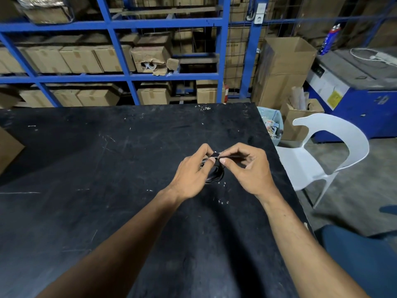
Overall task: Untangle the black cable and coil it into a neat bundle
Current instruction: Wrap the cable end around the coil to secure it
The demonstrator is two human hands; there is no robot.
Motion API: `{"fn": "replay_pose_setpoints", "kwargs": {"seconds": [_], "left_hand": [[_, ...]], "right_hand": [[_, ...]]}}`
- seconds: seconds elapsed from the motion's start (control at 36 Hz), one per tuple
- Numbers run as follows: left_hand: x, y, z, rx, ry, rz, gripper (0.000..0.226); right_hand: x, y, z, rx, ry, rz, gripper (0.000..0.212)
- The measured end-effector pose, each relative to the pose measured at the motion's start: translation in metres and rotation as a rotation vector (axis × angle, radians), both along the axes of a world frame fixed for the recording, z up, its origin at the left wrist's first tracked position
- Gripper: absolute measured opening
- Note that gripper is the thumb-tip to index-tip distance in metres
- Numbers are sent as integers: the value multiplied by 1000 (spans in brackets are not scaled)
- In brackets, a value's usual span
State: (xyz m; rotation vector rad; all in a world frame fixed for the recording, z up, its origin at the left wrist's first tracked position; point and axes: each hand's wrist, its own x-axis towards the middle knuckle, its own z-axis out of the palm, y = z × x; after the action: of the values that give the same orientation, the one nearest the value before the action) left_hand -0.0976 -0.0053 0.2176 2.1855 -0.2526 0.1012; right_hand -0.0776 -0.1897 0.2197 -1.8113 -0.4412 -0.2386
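Note:
The black cable [216, 175] is gathered into small loops between my two hands, just above the black table [107, 168]. My left hand [193, 171] grips the loops from the left, thumb and fingers closed around them. My right hand [247, 168] pinches a short black strap or cable end at the top of the bundle, thumb and forefinger meeting beside my left fingertips. Part of the bundle is hidden behind my left fingers; the lower loops hang close to the tabletop.
The table's right edge runs close by my right hand, with a white plastic chair [318, 155] beyond it. A bin [271, 123] and cardboard boxes [283, 69] stand behind the chair. Blue shelving [129, 76] with cartons fills the back. A carton corner [8, 149] pokes in at left.

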Motion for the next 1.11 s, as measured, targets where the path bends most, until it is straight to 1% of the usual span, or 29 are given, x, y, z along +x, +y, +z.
{"fn": "replay_pose_setpoints", "kwargs": {"seconds": [0.22, 0.36, 0.44, 0.5, 0.58, 0.67, 0.75, 0.81, 0.89, 1.0, 1.11], "left_hand": [[0, -2, 3, -91, 21, 30, 12], [0, -5, 6, -247, 104, 62, 21], [-1, -6, 6, -340, 151, 65, 18], [-1, -5, 6, -353, 166, 53, 15], [-2, -4, 4, -284, 144, 43, 16], [-3, -2, 2, -183, 110, 34, 16], [-5, -2, 5, -158, 84, 47, 24], [-4, -3, 5, -126, 54, 55, 25], [-2, -1, 3, -89, 23, 55, 22], [2, 3, 3, 20, 12, 14, 12], [4, 7, 6, 96, -11, -32, 9]], "right_hand": [[-1, 1, 1, 53, -31, 1, 12], [-1, 1, 1, 6, -1, -32, 11], [0, 2, 2, -18, 25, -53, 11], [2, 4, 2, -21, 42, -56, 12], [5, 4, 4, -24, 74, -60, 13], [8, 4, 6, 26, 107, -57, 11], [10, 5, 8, 74, 129, -50, 11], [13, 6, 8, 98, 148, -48, 11], [15, 8, 8, 120, 170, -42, 15], [19, 8, 8, 121, 198, -36, 23], [22, 7, 12, 91, 228, -36, 21]]}}
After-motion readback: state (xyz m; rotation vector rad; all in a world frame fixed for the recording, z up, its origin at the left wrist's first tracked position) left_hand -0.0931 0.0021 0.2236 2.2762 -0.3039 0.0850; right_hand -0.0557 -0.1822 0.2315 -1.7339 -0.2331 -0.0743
